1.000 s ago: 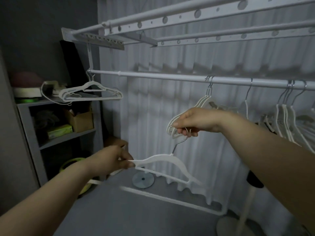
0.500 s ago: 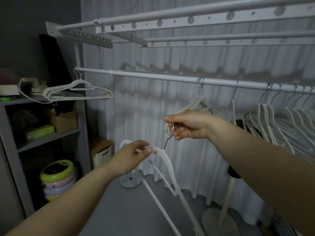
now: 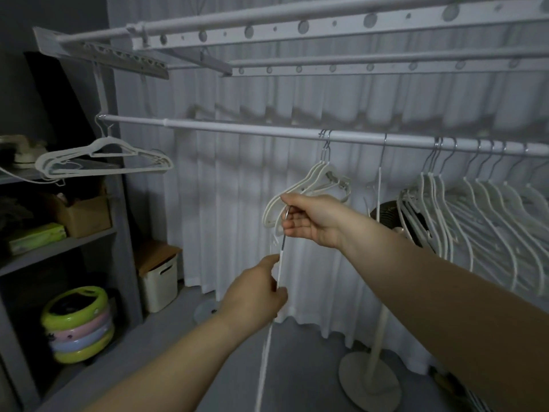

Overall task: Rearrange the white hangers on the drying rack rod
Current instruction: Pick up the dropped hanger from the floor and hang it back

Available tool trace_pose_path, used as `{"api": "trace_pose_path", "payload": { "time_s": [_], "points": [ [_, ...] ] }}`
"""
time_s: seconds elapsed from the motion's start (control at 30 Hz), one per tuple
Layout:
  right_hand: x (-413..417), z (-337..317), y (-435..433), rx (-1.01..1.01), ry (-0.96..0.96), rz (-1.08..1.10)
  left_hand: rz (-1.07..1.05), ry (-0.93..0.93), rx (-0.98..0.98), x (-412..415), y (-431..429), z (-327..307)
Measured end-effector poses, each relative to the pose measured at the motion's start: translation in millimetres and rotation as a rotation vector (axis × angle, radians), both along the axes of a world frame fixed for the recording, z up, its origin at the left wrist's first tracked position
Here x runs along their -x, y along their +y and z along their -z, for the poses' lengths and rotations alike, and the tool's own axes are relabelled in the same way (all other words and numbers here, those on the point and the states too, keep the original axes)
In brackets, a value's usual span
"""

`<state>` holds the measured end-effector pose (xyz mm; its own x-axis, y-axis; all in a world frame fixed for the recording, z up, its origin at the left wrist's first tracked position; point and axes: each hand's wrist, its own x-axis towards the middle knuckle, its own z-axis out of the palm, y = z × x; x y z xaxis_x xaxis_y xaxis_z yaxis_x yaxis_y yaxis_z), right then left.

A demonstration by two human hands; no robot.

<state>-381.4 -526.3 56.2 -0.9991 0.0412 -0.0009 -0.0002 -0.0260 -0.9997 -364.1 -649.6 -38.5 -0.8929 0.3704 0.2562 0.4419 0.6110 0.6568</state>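
Note:
A white hanger (image 3: 269,331) hangs edge-on toward me below the rod, seen as a thin vertical line. My right hand (image 3: 312,220) pinches its metal hook at the top. My left hand (image 3: 255,295) grips its white body lower down. The white rod (image 3: 237,130) runs across the middle. A small bunch of white hangers (image 3: 101,162) hangs at its left end, two more hangers (image 3: 315,179) hang behind my right hand, a single one (image 3: 378,185) beside them, and several packed hangers (image 3: 481,221) fill the right.
White upper rack bars (image 3: 297,23) run overhead. A grey shelf unit (image 3: 59,245) with boxes stands at the left, stacked coloured rings (image 3: 78,325) under it. A white bin (image 3: 159,282) and a fan on a white stand (image 3: 371,379) sit by the curtain.
The held hanger has turned from side-on to edge-on toward me. My left hand moved from its shoulder tip to its body under the hook. The view shifted right.

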Motion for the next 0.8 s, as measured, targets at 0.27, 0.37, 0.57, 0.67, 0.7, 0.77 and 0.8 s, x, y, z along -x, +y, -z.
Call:
{"api": "trace_pose_path", "payload": {
  "time_s": [0.27, 0.37, 0.57, 0.67, 0.7, 0.77, 0.8],
  "points": [
    [5.5, 1.6, 25.9, -0.061, -0.011, -0.001, 0.07, -0.008, -0.071, 8.6, -0.2, -1.2],
    [8.9, -2.5, 40.2, -0.273, 0.014, 0.055, 0.071, -0.003, -0.056, 14.1, 6.8, -5.5],
    [33.8, -12.2, 93.0, -0.835, 0.262, 0.326, 0.026, 0.061, -0.005, 39.7, 29.6, -27.7],
    [49.2, -22.4, 122.7, -1.123, 0.363, 0.466, 0.018, 0.072, -0.027, 57.4, 45.5, -43.4],
    [54.3, -27.0, 132.6, -1.196, 0.372, 0.496, 0.016, 0.078, -0.035, 64.3, 53.1, -49.5],
    [64.4, -37.1, 151.6, -1.317, 0.404, 0.564, -0.002, 0.116, -0.044, 79.2, 70.6, -62.0],
    [68.8, -42.0, 160.6, -1.351, 0.436, 0.602, -0.014, 0.144, -0.047, 86.4, 79.6, -68.5]
  ]
}}
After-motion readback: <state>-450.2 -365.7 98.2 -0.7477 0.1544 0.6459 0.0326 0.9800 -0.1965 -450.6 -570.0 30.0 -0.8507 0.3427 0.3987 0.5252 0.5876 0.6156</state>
